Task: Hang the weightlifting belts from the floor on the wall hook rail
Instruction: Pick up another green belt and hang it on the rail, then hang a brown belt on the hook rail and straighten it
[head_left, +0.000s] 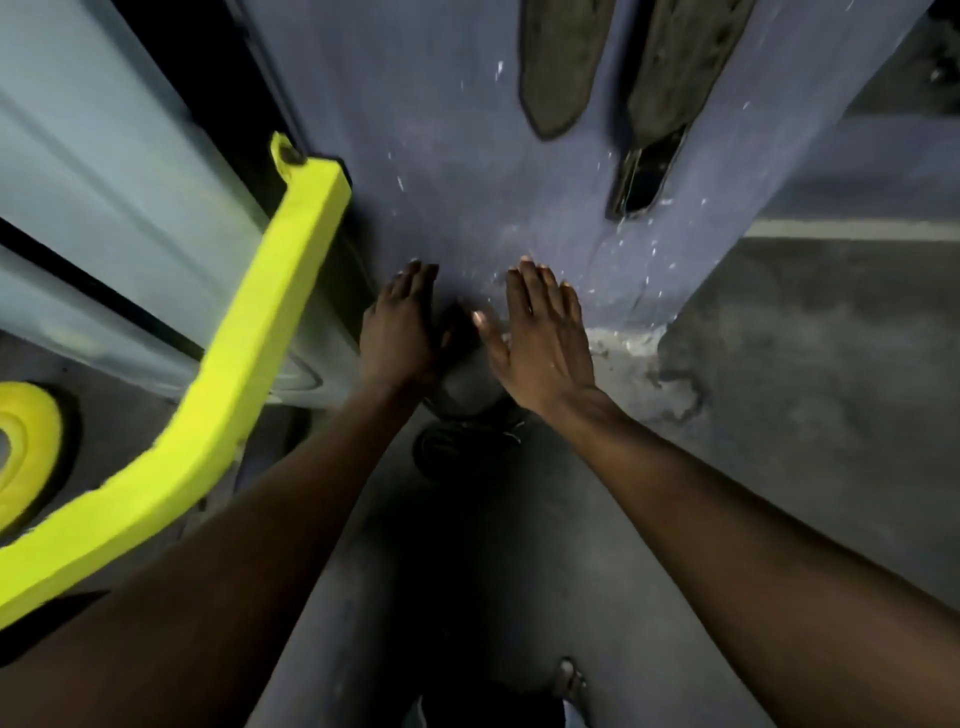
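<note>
— What fills the view?
— A blue wall (457, 156), with a yellow frame (249, 364) slanting down the left. Two dark belts (561, 67) hang flat against the wall at the far end, side by side. I judge they are already hung on the rail, which is out of view.
— Anything left on the floor (779, 389)?
— A dark lump (467, 374) sits at the foot of the wall, between my hands. It may be another belt, but it's too dim to tell.
— And the hands?
— My left hand (400, 332) and right hand (540, 343) are both flat, fingers straight and together, holding nothing. They flank the lump, I think to scoop it up. Whether they touch it, I cannot tell.
</note>
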